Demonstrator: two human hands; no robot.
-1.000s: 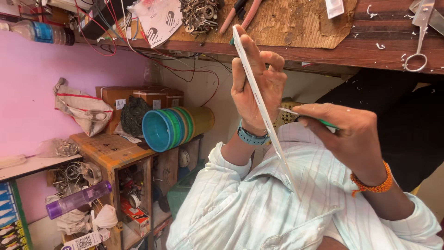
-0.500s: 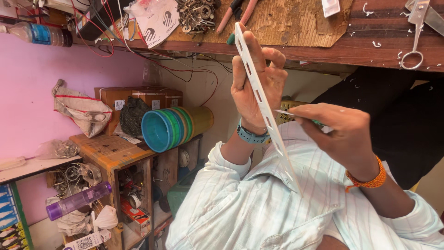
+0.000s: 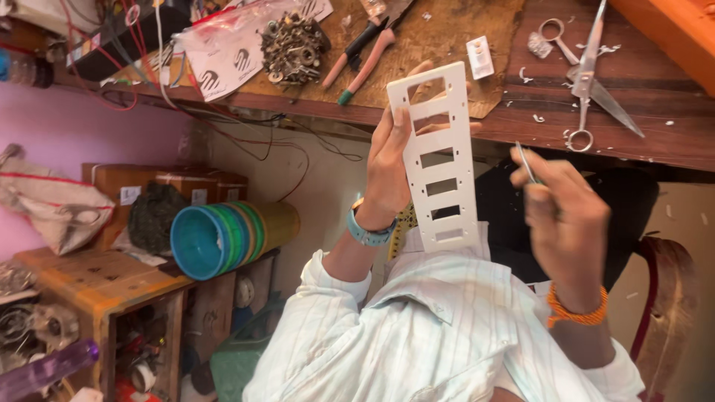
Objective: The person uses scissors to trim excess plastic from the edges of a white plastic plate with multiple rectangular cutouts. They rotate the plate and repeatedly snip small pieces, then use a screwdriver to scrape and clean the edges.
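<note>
Head view: left hand (image 3: 387, 167) grips white slotted plate (image 3: 439, 160) upright, frame centre, its face to the camera. Right hand (image 3: 566, 219), centre right, pinches thin metal tool (image 3: 526, 162) just beside plate, not touching. Scissors (image 3: 588, 71) lie on wooden bench (image 3: 655, 126), upper right, among white shavings; trimming looks partly done, slot edges left

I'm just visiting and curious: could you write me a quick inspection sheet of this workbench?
Surface: wooden bench, white shavings scattered.
Job's things: white slotted plate in left hand; thin metal tool in right hand.
Clutter: scissors, pliers, pile of metal parts.
Grippers: nothing seen; bare hands only.
Cables: red and dark wires hang from the bench edge.
Surroundings: stacked coloured bowls, wooden crate, pink wall.
</note>
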